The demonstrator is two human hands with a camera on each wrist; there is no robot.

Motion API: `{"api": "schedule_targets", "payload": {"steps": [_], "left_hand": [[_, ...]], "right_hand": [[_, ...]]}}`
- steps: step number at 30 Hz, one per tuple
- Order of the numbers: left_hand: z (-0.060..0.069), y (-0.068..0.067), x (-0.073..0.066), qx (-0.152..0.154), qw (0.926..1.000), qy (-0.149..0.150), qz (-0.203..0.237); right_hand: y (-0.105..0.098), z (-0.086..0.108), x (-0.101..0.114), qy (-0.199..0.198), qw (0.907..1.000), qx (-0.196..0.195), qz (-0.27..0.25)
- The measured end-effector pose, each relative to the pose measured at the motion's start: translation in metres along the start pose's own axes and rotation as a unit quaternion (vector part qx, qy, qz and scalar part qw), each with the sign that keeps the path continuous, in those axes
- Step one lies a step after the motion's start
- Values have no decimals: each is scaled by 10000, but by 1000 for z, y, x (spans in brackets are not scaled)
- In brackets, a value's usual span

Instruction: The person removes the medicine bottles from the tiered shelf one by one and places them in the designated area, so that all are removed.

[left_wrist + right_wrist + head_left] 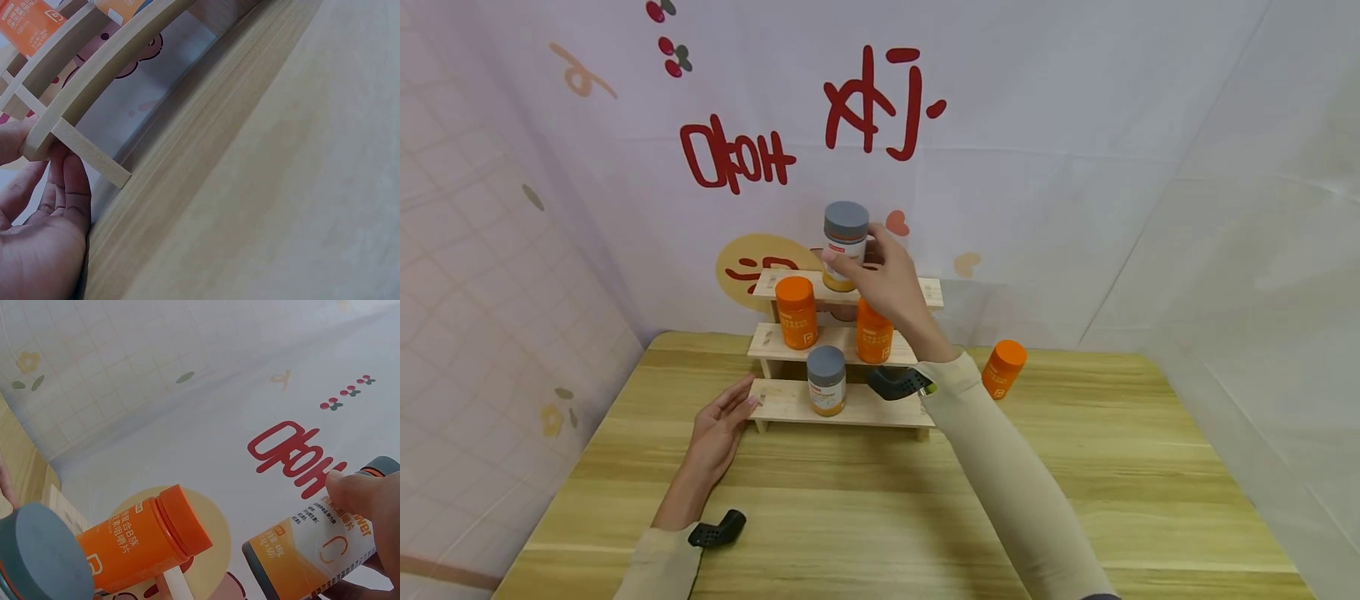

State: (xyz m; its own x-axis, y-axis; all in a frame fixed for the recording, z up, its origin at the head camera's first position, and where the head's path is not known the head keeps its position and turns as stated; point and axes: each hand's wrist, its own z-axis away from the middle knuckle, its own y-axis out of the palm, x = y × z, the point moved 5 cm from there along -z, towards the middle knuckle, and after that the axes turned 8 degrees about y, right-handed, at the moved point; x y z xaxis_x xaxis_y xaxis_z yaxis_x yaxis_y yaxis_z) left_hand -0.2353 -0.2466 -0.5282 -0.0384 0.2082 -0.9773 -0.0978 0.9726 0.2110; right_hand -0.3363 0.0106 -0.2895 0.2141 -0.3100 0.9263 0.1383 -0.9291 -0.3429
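My right hand (891,279) grips a white-and-yellow supplement bottle (842,250) with a grey cap, thumb on one side and fingers behind. The bottle is upright at the top board of a three-step wooden shelf (782,408); whether its base touches the board I cannot tell. In the right wrist view the bottle (306,550) shows a large C on its label. My left hand (715,433) pinches the left end of the lowest board, thumb above and fingers beneath, as the left wrist view shows on the board (94,78).
Two orange bottles, one left (796,315) and one right (874,333), stand on the middle step, the right one partly behind my arm. A grey-capped bottle (827,383) stands on the lowest step. Another orange bottle (1003,371) stands on the table (820,517), right of the shelf.
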Motion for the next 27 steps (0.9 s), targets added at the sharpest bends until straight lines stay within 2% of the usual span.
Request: {"api": "schedule_targets", "payload": {"steps": [18, 27], "left_hand": [[-1, 0, 0, -59, 9999, 107, 76], [-1, -1, 1, -67, 9999, 97, 83]], "right_hand": [[-24, 25, -14, -326, 9978, -187, -546], [-39, 38, -26, -307, 9961, -377, -738]]}}
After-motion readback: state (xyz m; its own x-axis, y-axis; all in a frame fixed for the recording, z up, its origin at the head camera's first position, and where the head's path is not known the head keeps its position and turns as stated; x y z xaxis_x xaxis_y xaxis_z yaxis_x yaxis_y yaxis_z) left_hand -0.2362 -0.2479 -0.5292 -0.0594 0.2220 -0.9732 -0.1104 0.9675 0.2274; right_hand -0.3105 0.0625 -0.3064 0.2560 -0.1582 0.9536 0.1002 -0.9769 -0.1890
